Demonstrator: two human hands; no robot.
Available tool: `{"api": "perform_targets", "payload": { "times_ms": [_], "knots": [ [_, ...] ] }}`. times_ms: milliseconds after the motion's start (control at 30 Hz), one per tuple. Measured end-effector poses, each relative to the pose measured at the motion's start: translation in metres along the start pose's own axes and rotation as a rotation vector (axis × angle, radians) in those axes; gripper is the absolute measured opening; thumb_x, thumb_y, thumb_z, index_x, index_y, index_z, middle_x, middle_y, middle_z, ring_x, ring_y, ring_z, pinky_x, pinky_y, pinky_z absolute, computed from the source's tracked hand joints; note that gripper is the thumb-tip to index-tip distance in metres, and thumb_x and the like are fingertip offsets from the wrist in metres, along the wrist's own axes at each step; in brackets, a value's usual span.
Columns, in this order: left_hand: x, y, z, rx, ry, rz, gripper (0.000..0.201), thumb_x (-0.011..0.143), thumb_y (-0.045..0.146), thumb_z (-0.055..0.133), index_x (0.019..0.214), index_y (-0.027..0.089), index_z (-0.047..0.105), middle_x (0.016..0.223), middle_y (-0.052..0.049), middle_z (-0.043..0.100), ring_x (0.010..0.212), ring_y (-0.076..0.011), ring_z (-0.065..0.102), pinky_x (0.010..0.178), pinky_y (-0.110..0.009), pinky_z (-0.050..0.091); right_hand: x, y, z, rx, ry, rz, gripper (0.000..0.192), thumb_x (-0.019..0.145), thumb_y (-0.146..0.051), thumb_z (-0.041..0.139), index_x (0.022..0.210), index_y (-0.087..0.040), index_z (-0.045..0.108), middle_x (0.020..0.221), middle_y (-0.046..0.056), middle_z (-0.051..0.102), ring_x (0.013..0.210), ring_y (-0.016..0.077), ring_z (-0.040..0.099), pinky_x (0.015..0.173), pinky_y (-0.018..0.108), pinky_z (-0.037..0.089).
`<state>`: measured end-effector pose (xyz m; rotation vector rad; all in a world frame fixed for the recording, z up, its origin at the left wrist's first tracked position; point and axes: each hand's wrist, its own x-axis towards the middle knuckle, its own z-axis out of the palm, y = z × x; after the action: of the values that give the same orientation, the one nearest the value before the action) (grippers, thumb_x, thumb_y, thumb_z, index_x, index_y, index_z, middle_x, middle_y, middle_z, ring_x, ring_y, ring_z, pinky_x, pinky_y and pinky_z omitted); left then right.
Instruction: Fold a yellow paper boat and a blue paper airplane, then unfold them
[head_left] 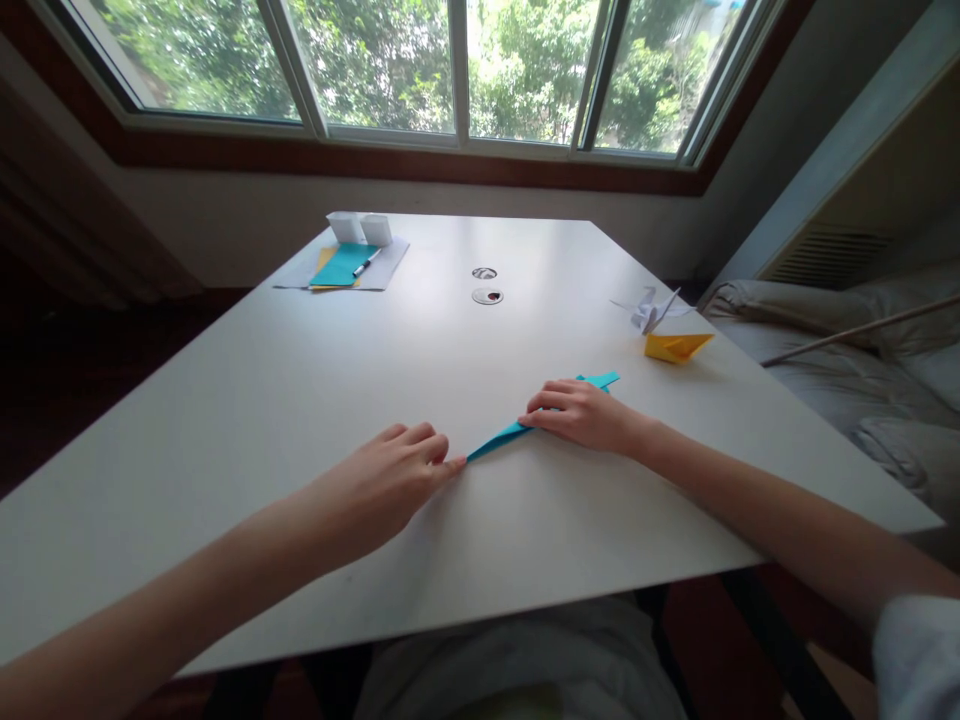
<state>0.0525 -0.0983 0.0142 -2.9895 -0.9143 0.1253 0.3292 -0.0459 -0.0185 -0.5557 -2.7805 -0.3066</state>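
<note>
On the white table [300,400], near its front edge, lay a long, narrow strip of folded teal paper [502,435], running from the left hand [382,480] up to the right hand [581,412]. The left fingers [442,466] were together, pinning the near tip flat. The right fingers [551,400] were together too, pressed down on the far part, whose end poked out beyond them. The paper looked light, thin and easily creased, likely to slide on the smooth top; holding it was probably best by its tips and folded edges. Further right sat a yellow boat [676,346] and a white crane [651,310]; far left, sheets with a pen [366,263].
</note>
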Motion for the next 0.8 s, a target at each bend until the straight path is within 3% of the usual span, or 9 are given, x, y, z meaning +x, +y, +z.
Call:
{"api": "perform_targets", "payload": {
  "times_ms": [167, 367, 800],
  "knots": [
    [-0.002, 0.001, 0.007, -0.062, 0.059, -0.057, 0.033, 0.082, 0.008, 0.041, 0.105, 0.023, 0.06, 0.088, -0.006, 0.059, 0.083, -0.0191, 0.053, 0.074, -0.031, 0.04, -0.001, -0.002, 0.001, 0.004, 0.033, 0.012, 0.022, 0.09, -0.015, 0.04, 0.097, -0.018, 0.061, 0.09, 0.005, 0.065, 0.08, 0.0149, 0.054, 0.068, 0.027, 0.041],
    [0.008, -0.002, 0.014, -0.26, 0.197, -0.288, 0.026, 0.086, 0.02, 0.039, 0.085, 0.018, 0.065, 0.084, -0.005, 0.061, 0.076, -0.0151, 0.056, 0.07, -0.026, 0.043, -0.002, -0.003, 0.003, 0.013, 0.021, 0.017, 0.023, 0.09, -0.015, 0.04, 0.098, -0.018, 0.061, 0.09, 0.006, 0.065, 0.081, 0.015, 0.054, 0.069, 0.027, 0.042],
    [0.027, 0.005, 0.003, -0.15, 0.066, -0.25, 0.02, 0.076, 0.014, 0.043, 0.068, 0.016, 0.062, 0.072, -0.005, 0.061, 0.068, -0.0155, 0.057, 0.063, -0.025, 0.044, -0.002, -0.002, 0.005, -0.011, 0.04, 0.022, 0.023, 0.091, -0.017, 0.039, 0.098, -0.019, 0.061, 0.09, 0.006, 0.065, 0.081, 0.0152, 0.054, 0.066, 0.027, 0.042]
  ]
}}
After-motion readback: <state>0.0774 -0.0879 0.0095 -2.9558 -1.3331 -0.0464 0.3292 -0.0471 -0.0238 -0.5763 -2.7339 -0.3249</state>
